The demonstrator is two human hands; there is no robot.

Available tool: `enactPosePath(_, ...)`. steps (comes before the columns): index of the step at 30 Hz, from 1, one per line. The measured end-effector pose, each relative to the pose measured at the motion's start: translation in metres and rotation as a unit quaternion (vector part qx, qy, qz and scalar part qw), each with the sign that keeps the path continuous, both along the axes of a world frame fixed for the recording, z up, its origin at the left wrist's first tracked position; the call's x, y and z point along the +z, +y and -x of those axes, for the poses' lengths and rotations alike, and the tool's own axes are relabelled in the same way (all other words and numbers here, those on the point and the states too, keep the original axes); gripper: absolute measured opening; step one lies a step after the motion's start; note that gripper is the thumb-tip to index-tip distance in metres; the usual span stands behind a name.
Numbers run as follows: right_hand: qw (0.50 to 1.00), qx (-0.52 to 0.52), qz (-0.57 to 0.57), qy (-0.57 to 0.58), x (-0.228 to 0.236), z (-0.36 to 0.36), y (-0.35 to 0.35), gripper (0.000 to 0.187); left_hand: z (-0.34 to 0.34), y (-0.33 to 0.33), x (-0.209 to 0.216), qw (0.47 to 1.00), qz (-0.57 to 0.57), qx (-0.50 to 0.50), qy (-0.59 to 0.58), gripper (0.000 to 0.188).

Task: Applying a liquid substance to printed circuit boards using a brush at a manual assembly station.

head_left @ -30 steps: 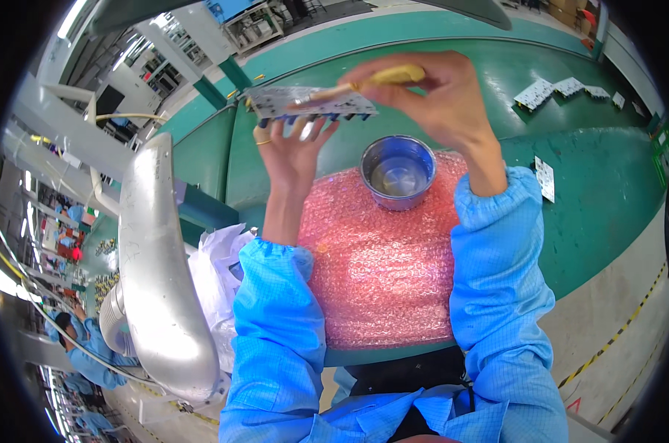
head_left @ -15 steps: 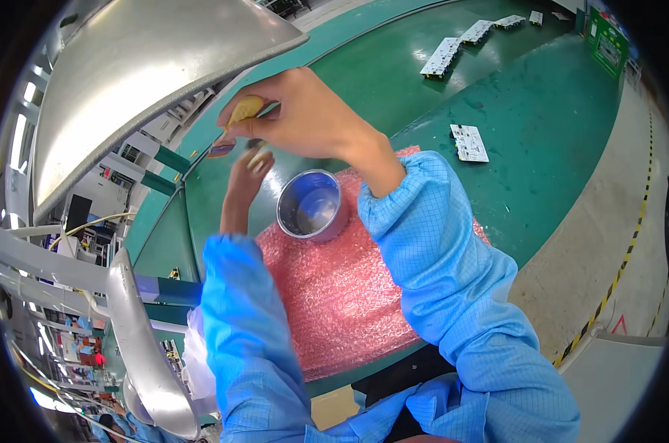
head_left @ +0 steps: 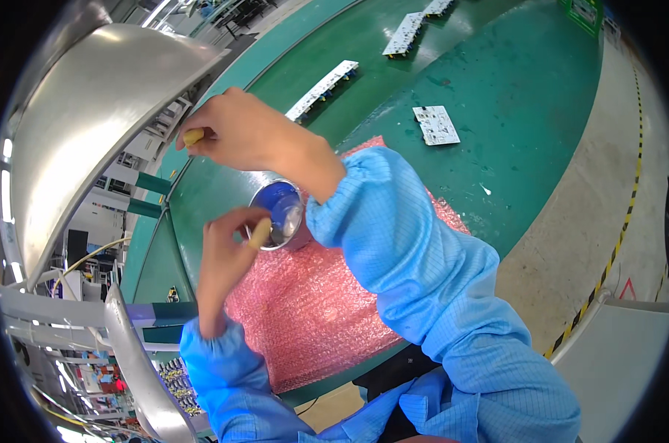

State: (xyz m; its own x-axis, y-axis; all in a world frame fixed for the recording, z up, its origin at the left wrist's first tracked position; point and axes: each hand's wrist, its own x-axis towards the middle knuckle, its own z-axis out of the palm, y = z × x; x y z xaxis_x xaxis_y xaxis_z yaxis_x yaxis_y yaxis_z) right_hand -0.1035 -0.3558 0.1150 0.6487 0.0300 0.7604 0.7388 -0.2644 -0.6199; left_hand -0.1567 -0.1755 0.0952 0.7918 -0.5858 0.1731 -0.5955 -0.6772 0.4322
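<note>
My left hand (head_left: 226,247) is at the near left rim of a round metal pot (head_left: 299,235) with a bluish inside. Its fingers are curled, and a yellow cover, seemingly a finger cot (head_left: 259,232), sits on a fingertip beside the rim. Whatever these fingers may hold is hidden. Farther off, beyond the pot, my right hand (head_left: 234,131) is raised under the big metal hood. Its fingers are pinched together, with another yellow cover (head_left: 194,136) at the tip; I cannot make out anything between them. The pot stands on pink bubble wrap (head_left: 312,317).
A large metal hood (head_left: 113,96) overhangs the upper left, near my right hand. White circuit boards lie on the green table (head_left: 512,125): one board (head_left: 436,125) to the right, a long board (head_left: 323,90) and others farther back. A metal arm (head_left: 138,362) stands at the lower left.
My left hand has come nearer, down to the pot's rim. The right hand has shifted left and slightly lower, away from the left. The whole view has turned, and another long board shows.
</note>
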Motion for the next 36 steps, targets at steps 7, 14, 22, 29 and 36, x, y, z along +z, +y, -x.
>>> enactPosePath(7,0.999,-0.011,0.030,0.011,-0.030,-0.026,0.010,0.017,0.054,-0.108,0.045,0.969,0.042,-0.241,0.022,0.024)
enactPosePath(14,0.997,0.050,0.054,0.014,-0.026,-0.029,0.018,0.017,0.004,-0.267,-0.026,0.926,-0.222,-0.268,-0.148,0.050)
enactPosePath(22,0.995,0.080,-0.050,0.027,-0.019,-0.022,-0.015,0.019,-0.028,-0.316,-0.071,0.874,-0.387,-0.254,-0.149,0.047)
enactPosePath(29,0.995,0.048,0.035,0.078,-0.014,-0.016,-0.007,0.020,-0.024,-0.301,-0.050,0.879,-0.382,-0.233,-0.161,0.041)
enactPosePath(36,0.993,0.107,0.052,0.003,-0.004,-0.015,0.030,0.019,0.040,-0.180,0.059,0.945,0.135,-0.232,-0.187,0.056)
